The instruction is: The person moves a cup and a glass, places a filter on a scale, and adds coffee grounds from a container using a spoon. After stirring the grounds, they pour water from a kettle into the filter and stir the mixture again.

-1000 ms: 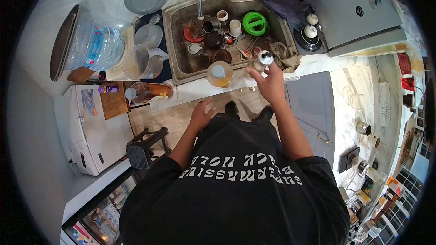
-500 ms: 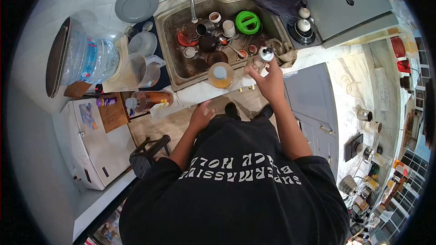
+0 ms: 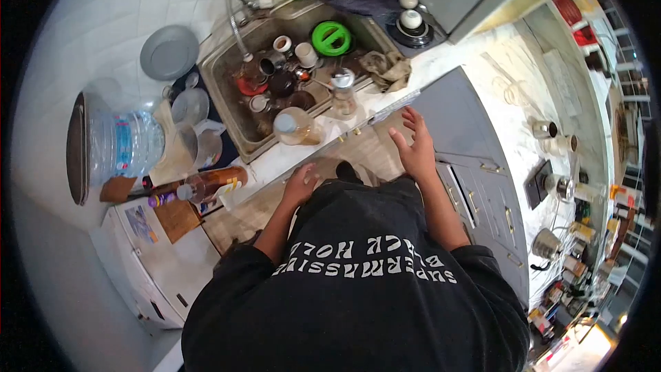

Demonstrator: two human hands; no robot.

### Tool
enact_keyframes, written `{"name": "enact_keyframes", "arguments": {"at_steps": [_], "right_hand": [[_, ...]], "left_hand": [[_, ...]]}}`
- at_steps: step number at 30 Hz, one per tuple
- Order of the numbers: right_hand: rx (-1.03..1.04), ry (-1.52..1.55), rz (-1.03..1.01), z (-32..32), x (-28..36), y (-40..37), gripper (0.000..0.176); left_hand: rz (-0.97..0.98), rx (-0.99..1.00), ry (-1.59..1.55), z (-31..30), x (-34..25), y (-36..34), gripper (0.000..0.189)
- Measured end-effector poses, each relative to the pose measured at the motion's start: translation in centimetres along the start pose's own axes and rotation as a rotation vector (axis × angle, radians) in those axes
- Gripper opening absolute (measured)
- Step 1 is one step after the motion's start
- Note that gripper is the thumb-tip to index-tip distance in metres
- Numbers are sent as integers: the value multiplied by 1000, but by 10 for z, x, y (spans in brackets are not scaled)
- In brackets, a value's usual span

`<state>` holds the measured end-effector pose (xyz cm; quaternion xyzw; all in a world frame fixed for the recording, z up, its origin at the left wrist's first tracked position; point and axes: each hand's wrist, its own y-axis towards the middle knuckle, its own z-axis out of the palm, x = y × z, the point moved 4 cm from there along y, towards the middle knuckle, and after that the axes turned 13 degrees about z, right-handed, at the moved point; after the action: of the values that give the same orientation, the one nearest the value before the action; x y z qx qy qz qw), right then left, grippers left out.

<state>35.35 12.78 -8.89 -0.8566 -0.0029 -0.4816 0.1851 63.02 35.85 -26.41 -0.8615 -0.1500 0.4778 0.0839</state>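
Note:
My right hand (image 3: 416, 148) is open beside the counter's front edge, fingers apart and holding nothing. Nearest to it, a clear glass bottle (image 3: 343, 100) with a white and dark top stands on the counter by the sink's front rim. To its left is a plastic jug (image 3: 301, 129) of amber liquid with a pale blue cap. Low in front of the counter, my left hand (image 3: 300, 184) is loosely open and empty. Cups, dark dishes and a red item lie in the steel sink (image 3: 206, 69), along with a round green plastic piece (image 3: 331, 38).
A grey plate (image 3: 169, 53) leans on the tiled wall. Clear plastic containers (image 3: 190, 106) and a big water bottle (image 3: 127, 143) stand left of the sink. A reddish-brown bottle (image 3: 215, 184) lies nearby. A cloth (image 3: 387, 70) hangs over the sink's right edge. Grey cabinets (image 3: 458, 114) are on the right.
My right hand has let go of the glass bottle and drawn back toward me, opening. The bottle now stands on the counter. The whole view has turned toward the right.

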Motion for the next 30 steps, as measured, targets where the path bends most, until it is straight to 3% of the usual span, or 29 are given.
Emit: {"name": "enact_keyframes", "arguments": {"at_steps": [8,11,18,30], "right_hand": [[-186,128,121,-98,-72,-37,56],[-272,218,166,-148,-98,-59,54],[-448,251,254,-249,-186,-110,52],[-595,280,391,-336,-278,-170,51]], "left_hand": [[153,167,130,55,-62,57,54],[213,212,49,90,-95,78,53],[320,331,167,178,-208,112,49],[560,467,119,322,-327,137,41]]}}
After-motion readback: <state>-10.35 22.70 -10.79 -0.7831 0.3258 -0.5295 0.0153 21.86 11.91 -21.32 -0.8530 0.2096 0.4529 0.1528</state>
